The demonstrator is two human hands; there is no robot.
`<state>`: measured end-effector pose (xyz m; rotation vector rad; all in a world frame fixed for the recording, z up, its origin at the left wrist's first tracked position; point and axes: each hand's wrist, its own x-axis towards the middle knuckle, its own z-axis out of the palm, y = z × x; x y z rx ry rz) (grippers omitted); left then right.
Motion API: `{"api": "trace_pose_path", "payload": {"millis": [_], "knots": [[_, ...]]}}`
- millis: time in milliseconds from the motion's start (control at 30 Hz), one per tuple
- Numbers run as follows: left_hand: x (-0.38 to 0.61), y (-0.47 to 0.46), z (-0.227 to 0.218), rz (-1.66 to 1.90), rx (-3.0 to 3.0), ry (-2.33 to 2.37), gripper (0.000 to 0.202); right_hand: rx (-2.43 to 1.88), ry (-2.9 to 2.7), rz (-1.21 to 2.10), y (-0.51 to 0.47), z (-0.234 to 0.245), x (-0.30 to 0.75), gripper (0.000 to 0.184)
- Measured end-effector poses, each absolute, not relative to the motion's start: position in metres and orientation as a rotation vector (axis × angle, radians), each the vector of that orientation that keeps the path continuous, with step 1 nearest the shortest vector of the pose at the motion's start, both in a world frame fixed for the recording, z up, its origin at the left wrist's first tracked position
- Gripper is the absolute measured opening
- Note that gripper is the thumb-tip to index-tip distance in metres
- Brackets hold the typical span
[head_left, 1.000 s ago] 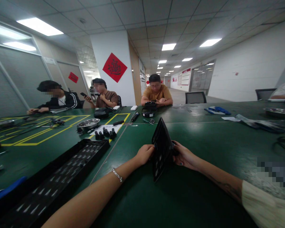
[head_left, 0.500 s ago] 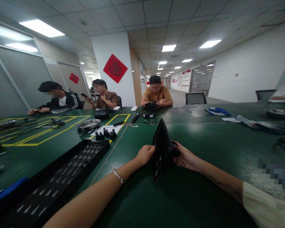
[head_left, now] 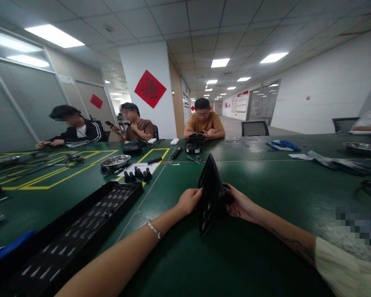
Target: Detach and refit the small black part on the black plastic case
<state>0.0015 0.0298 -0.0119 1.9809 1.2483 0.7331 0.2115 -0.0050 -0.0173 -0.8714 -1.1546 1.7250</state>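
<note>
A flat black panel (head_left: pixel 210 196) stands on edge over the table, tilted, its pale-spotted face turned toward my left side. My left hand (head_left: pixel 190 201) is closed at the panel's left face, thumb against it and the other fingers partly hidden. On the opposite side, my right hand (head_left: pixel 241 204) curls round a small dark part (head_left: pixel 228 194) against the panel's back; its exact kind is too dark to make out. To the left lies a long black tray-like piece (head_left: pixel 89 218) with rows of pale slots. Several black foot-like fittings (head_left: pixel 138 175) stand beyond it.
The green table (head_left: pixel 266 185) carries a metal bowl (head_left: pixel 115 161), pliers (head_left: pixel 194 159) and a black pouch (head_left: pixel 194 144). A blue-and-white cloth (head_left: pixel 282 145) lies at the far right. Several people sit round the table, one person (head_left: pixel 204 121) straight across.
Almost nothing differs. My right hand's fingers have shifted very slightly behind the panel, while the panel and my left hand keep their place.
</note>
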Motion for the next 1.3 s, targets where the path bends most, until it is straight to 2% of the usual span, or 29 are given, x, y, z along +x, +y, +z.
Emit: {"api": "trace_pose_path", "payload": {"millis": [500,1300], "knots": [[-0.001,0.03,-0.01,0.765,2.027,1.164,0.028,-0.894,-1.174,1.686,-0.003,-0.021,0.21,0.045],[0.001,0.026,-0.007,0.783,2.082,1.122,0.041,-0.884,-1.122,1.693,-0.007,-0.013,0.21,0.039]]}}
